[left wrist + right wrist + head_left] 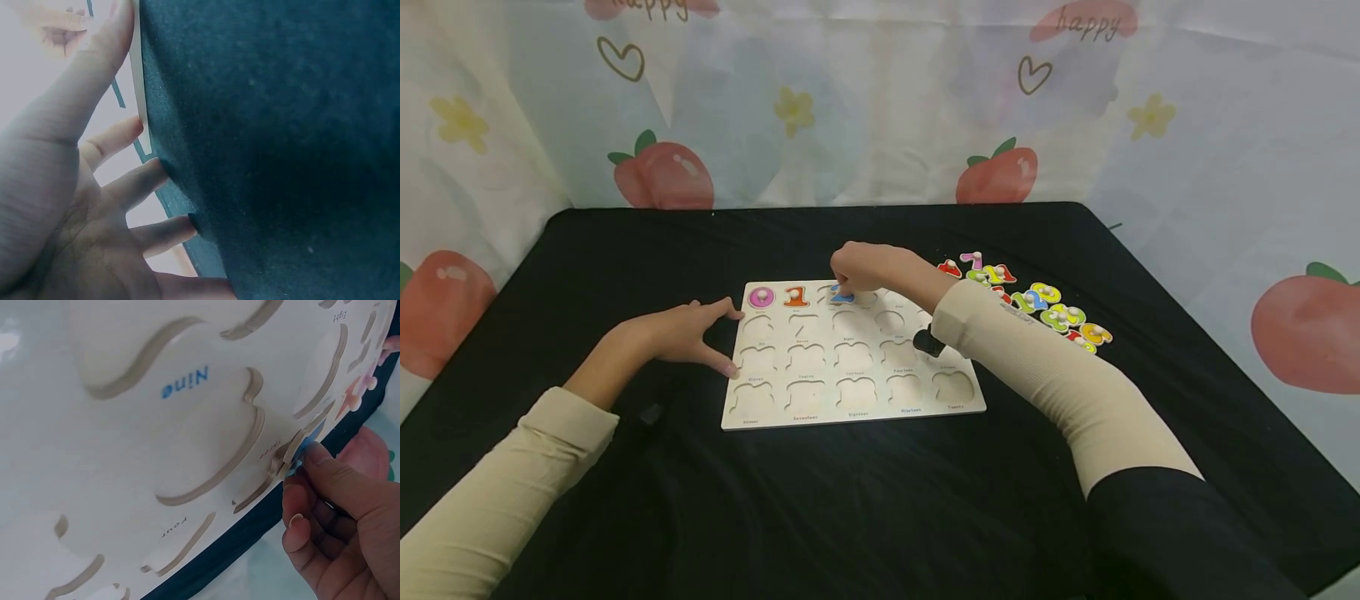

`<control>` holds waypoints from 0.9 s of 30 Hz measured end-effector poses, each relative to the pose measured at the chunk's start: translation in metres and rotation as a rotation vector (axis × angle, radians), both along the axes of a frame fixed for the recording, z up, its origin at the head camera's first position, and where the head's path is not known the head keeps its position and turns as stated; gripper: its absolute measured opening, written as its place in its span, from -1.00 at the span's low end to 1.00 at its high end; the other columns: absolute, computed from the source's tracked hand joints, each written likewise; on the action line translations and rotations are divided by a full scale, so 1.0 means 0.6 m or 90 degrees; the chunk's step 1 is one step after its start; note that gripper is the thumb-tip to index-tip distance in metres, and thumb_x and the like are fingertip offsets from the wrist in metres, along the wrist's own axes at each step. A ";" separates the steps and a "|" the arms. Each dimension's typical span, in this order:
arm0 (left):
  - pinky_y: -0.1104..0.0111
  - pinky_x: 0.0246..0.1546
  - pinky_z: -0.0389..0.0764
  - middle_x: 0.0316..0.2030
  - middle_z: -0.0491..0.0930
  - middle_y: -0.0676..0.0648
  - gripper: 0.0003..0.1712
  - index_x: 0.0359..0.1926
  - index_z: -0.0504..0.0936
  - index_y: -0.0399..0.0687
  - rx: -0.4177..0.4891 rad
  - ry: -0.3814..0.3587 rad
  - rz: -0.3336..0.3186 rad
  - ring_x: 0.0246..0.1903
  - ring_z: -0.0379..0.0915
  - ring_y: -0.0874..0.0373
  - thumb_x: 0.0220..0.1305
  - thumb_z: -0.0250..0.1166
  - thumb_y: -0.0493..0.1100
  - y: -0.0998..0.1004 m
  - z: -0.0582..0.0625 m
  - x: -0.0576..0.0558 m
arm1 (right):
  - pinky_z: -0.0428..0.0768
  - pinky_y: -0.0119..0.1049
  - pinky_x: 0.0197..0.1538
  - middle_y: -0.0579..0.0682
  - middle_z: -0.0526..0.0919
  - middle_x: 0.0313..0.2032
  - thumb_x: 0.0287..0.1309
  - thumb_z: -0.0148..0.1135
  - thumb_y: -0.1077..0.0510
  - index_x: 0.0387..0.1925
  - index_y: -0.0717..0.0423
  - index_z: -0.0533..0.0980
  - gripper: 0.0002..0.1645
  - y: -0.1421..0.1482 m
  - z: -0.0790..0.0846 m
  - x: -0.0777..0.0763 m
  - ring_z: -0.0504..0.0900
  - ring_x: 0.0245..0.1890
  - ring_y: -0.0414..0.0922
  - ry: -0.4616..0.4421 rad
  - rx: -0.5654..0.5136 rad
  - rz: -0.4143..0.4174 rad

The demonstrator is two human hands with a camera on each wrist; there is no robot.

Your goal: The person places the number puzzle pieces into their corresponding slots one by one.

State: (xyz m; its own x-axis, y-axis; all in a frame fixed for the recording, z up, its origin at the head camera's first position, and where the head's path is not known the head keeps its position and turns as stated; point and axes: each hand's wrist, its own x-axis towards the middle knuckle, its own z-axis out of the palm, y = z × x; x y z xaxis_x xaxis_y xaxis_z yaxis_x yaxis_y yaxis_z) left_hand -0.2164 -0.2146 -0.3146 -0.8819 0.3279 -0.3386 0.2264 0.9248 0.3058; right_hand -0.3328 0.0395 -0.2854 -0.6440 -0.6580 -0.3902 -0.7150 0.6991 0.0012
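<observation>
A white number puzzle board (867,400) with rows of cut-out recesses lies on the black cloth. My left hand (681,332) rests at its left edge, thumb and forefinger spread apart and touching the rim; the left wrist view shows the other fingers extended. At the top row, my right hand (868,265) pinches a blue number piece (841,297), seemingly a 2. In the right wrist view this blue piece (307,442) sits at its recess, tilted or partly raised; how deep it lies is hidden. The pink 0 (762,297) and the orange 1 (796,297) sit in their recesses.
Several loose knobbed number pieces (1063,317) lie scattered right of the board, partly behind the right forearm. The table (850,508) is covered in black cloth. A printed fabric backdrop (865,108) with fruit and hearts rises behind and at both sides.
</observation>
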 end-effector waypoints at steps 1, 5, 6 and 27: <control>-0.28 0.05 0.20 0.26 0.21 -0.42 0.18 0.30 0.21 -0.10 0.000 0.000 0.000 0.25 -0.04 -0.47 -0.26 0.42 0.41 0.000 -0.001 -0.001 | 0.46 -0.35 -0.33 -0.03 0.61 -0.38 0.27 0.18 0.11 -0.23 0.11 0.60 -0.84 -0.001 0.000 0.000 0.49 -0.45 -0.17 -0.002 -0.004 -0.001; -0.29 0.05 0.18 0.26 0.19 -0.43 0.20 0.31 0.20 -0.10 0.000 -0.001 0.002 0.25 -0.07 -0.48 -0.28 0.42 0.42 0.000 -0.003 -0.002 | 0.44 -0.35 -0.34 -0.03 0.61 -0.39 0.27 0.19 0.11 -0.27 0.09 0.60 -0.86 -0.005 -0.002 0.000 0.48 -0.47 -0.16 -0.008 -0.023 -0.001; -0.29 0.05 0.18 0.26 0.19 -0.43 0.20 0.31 0.20 -0.10 0.001 -0.001 0.002 0.25 -0.08 -0.48 -0.28 0.42 0.42 0.000 -0.002 -0.002 | 0.44 -0.35 -0.34 -0.04 0.61 -0.40 0.26 0.19 0.12 -0.29 0.08 0.60 -0.87 -0.006 -0.003 0.000 0.48 -0.47 -0.17 -0.007 -0.028 0.001; -0.28 0.04 0.22 0.26 0.18 -0.44 0.19 0.31 0.22 -0.11 0.005 0.003 0.000 0.24 -0.04 -0.46 -0.27 0.41 0.42 0.002 0.000 0.002 | 0.26 -0.38 -0.44 -0.10 0.32 -0.64 0.27 0.16 0.18 -0.48 0.08 0.45 -0.81 -0.038 -0.006 0.015 0.26 -0.59 -0.19 0.071 0.040 0.032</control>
State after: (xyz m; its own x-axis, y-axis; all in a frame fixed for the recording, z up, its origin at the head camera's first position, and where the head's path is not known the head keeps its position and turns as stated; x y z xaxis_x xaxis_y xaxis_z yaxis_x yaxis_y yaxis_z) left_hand -0.2152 -0.2131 -0.3148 -0.8837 0.3310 -0.3310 0.2283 0.9221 0.3125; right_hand -0.3239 0.0167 -0.2892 -0.6530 -0.6669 -0.3590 -0.7417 0.6589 0.1250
